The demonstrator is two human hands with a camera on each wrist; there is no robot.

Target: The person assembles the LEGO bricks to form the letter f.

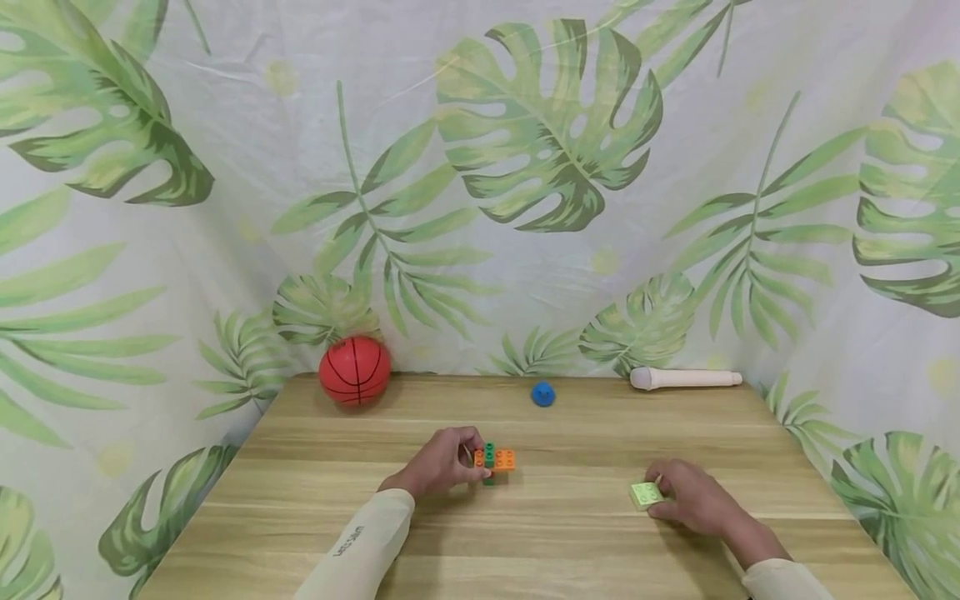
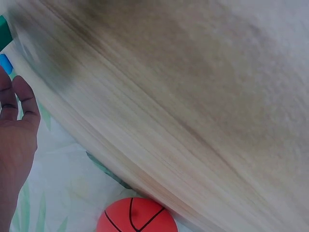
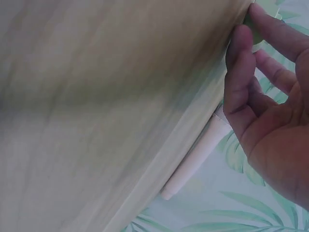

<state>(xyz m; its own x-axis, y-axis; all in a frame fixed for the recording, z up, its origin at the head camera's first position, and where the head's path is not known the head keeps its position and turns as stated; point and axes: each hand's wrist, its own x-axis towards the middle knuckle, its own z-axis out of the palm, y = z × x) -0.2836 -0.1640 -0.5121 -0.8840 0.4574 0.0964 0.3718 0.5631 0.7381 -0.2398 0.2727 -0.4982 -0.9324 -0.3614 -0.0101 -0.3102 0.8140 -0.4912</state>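
Two hands rest on the wooden table point(image 1: 315, 500), each at a toy brick item. The left hand point(image 1: 438, 462) lies near the table's middle with its fingers curled against the left side of a small brick assembly point(image 1: 493, 461): an orange plate with a dark green brick standing through it. The assembly sits on the table surface, touching the fingertips of that hand. The grip appears to be a pinch at the assembly's left end. In the left wrist view only the palm edge and two fingers point(image 2: 26, 104) show, so that view does not confirm the grip.

The right hand point(image 1: 693, 496) lies well to the right, closer to the front edge. Its fingers curl over a light green brick point(image 1: 646, 495), which lies flat on the table at the hand's left side.

At the rear edge of the table stand three further items:
- an orange toy basketball point(image 1: 355, 370) at the left rear corner;
- a small blue object point(image 1: 543, 394) near the rear middle;
- a white cylindrical object point(image 1: 686, 379) lying on its side at the right rear.

A leaf-print cloth point(image 1: 547, 133) hangs behind and around the table. No container appears in any view.
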